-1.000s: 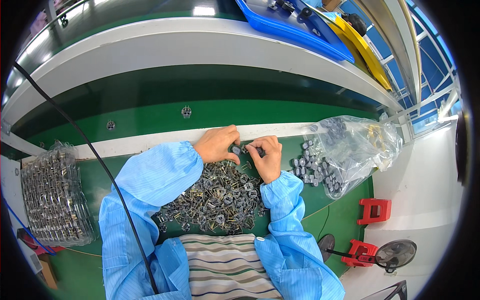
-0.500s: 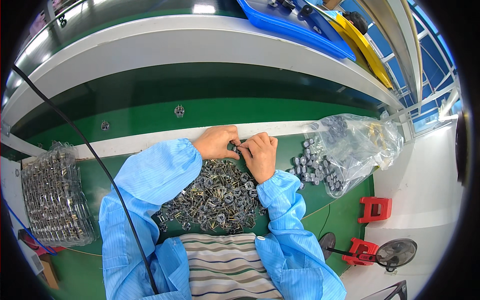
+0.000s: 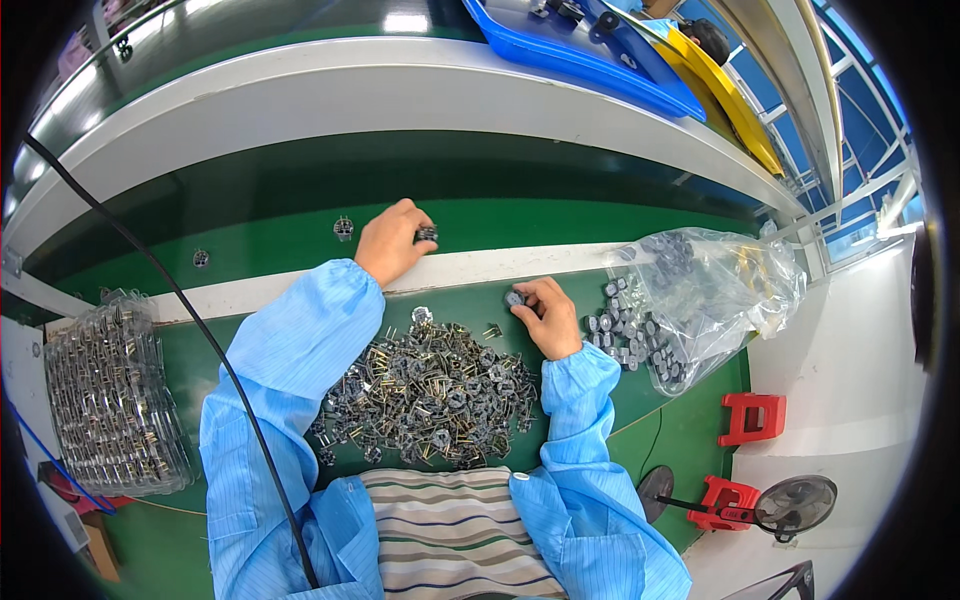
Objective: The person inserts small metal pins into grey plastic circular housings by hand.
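Note:
My left hand reaches over the far green strip, fingers closed on a small dark part with metal pins. Close to the white rail, my right hand pinches a round grey cap between thumb and fingers. Between my forearms lies a heap of small dark parts with brass-coloured pins. Two similar parts stand apart on the far strip, one pinned part beside my left hand and another farther left. Loose grey caps are spread to the right of my right hand.
A clear plastic bag of grey caps lies at the right. Stacked clear trays of pinned parts stand at the left. A white rail divides table and strip. A black cable crosses the left side. Beyond are a blue tray and red stools.
My hands have come apart: the left moved away over the far strip with a pinned part, the right drew back to the right and now holds a grey cap.

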A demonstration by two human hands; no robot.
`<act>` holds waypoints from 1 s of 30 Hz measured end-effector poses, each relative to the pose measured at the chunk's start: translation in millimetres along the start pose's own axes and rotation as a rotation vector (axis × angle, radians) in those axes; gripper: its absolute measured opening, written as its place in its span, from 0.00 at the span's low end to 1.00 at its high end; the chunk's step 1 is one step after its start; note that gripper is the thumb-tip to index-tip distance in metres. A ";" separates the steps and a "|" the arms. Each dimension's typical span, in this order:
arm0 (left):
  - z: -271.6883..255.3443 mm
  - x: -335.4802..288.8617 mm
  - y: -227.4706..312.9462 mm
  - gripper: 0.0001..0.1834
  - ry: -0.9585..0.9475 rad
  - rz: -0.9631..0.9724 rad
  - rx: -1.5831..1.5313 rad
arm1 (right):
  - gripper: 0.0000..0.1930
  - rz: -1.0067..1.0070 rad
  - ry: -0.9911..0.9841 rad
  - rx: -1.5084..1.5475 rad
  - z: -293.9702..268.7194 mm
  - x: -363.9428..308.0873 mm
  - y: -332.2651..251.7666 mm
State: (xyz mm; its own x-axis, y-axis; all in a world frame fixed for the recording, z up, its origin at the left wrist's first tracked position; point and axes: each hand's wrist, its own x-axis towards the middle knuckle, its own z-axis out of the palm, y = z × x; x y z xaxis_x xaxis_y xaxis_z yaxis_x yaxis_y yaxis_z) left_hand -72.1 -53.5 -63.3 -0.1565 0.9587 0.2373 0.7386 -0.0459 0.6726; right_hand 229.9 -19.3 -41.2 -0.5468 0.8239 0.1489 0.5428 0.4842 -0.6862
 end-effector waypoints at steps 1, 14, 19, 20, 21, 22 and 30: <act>0.0 0.4 -2.9 0.17 -0.002 -0.036 0.116 | 0.17 0.004 0.002 -0.001 4.8 0.6 -1.3; 29.7 -19.9 31.9 0.17 -0.247 0.628 -0.132 | 0.08 0.071 -0.255 0.186 2.7 -8.2 -13.5; 21.3 -17.8 40.3 0.21 -0.353 0.449 -0.077 | 0.03 -0.049 0.035 -0.103 5.1 -0.5 5.9; 18.2 -17.7 43.3 0.22 -0.358 0.390 -0.021 | 0.03 -0.041 0.078 -0.189 6.9 -1.3 9.7; 14.7 -18.1 44.9 0.23 -0.359 0.327 0.038 | 0.03 -0.042 0.078 -0.189 5.8 -0.9 10.1; 15.6 -17.9 43.6 0.23 -0.358 0.326 0.038 | 0.03 -0.022 0.062 -0.097 2.8 -0.8 11.6; 27.0 -18.6 32.5 0.18 -0.387 0.409 -0.131 | 0.10 -0.163 -0.108 -0.021 -2.6 1.5 8.1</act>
State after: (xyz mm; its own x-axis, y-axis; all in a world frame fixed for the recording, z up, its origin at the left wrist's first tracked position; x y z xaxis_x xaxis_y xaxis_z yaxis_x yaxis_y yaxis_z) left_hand -27.4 -65.3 -64.8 0.3946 0.8872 0.2393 0.5970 -0.4454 0.6672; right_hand 235.2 -13.4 -44.7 -0.6935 0.6980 0.1785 0.4542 0.6159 -0.6438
